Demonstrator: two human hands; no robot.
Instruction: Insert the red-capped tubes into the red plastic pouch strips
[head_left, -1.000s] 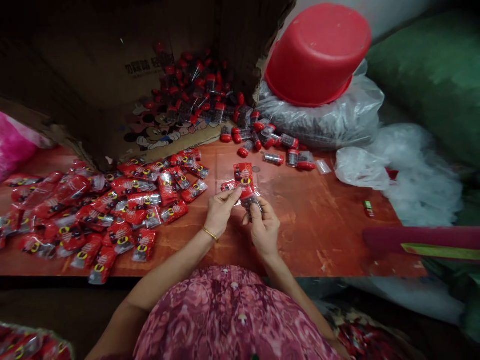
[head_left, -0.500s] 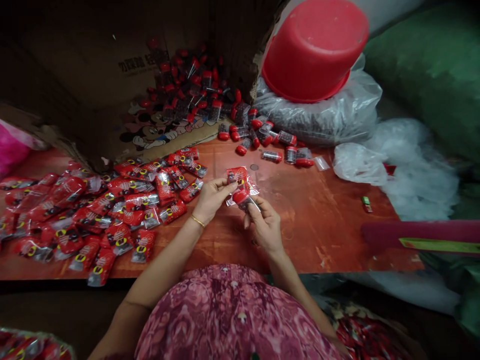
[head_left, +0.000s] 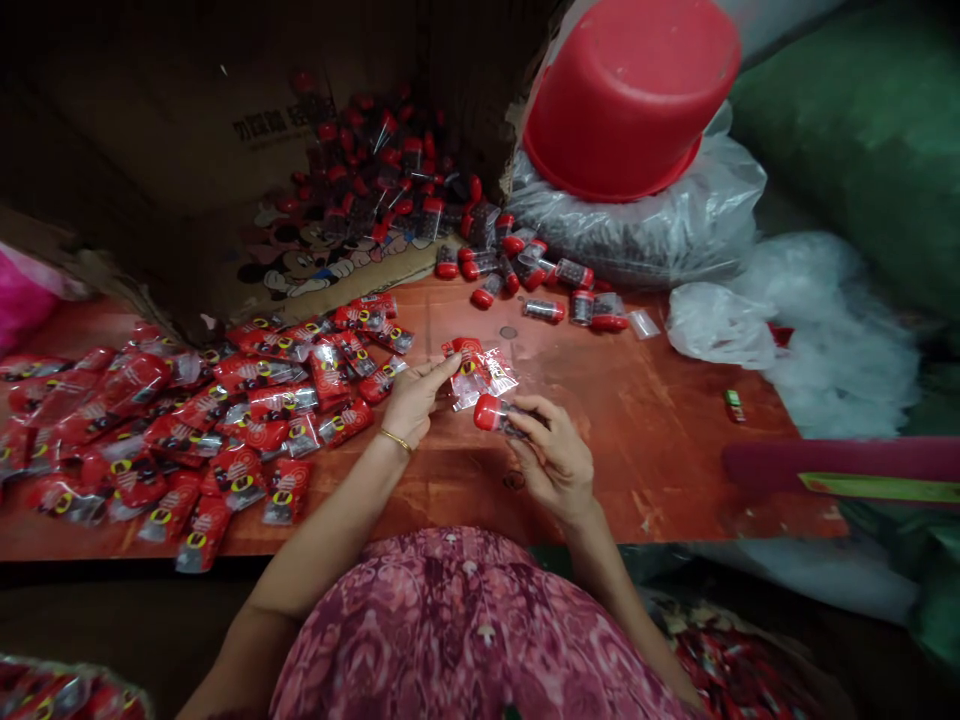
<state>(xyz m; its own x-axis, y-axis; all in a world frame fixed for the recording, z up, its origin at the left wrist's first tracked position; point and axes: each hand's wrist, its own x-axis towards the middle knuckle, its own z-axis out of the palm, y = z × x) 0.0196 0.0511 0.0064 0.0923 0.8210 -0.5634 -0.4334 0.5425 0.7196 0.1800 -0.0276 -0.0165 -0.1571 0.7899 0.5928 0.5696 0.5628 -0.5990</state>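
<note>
My left hand (head_left: 409,400) pinches a small clear packet with a red printed top (head_left: 476,368) just above the red table (head_left: 645,440). My right hand (head_left: 555,455) grips a small clear vial with a red cap (head_left: 495,412), cap pointing left toward the packet's lower edge. A gold bangle sits on my left wrist. To the left lies a heap of filled red packets (head_left: 187,420).
A tipped cardboard box (head_left: 225,180) spills several red-capped vials (head_left: 390,180) onto the table; more vials (head_left: 555,290) lie beside it. An upturned red basin (head_left: 630,95) rests on a clear plastic bag (head_left: 660,235). White plastic (head_left: 817,330) and a green sack (head_left: 862,140) fill the right.
The packet and the vial have come apart: my right hand has drawn the vial down and right, while my left hand has lowered and tilted the packet.
</note>
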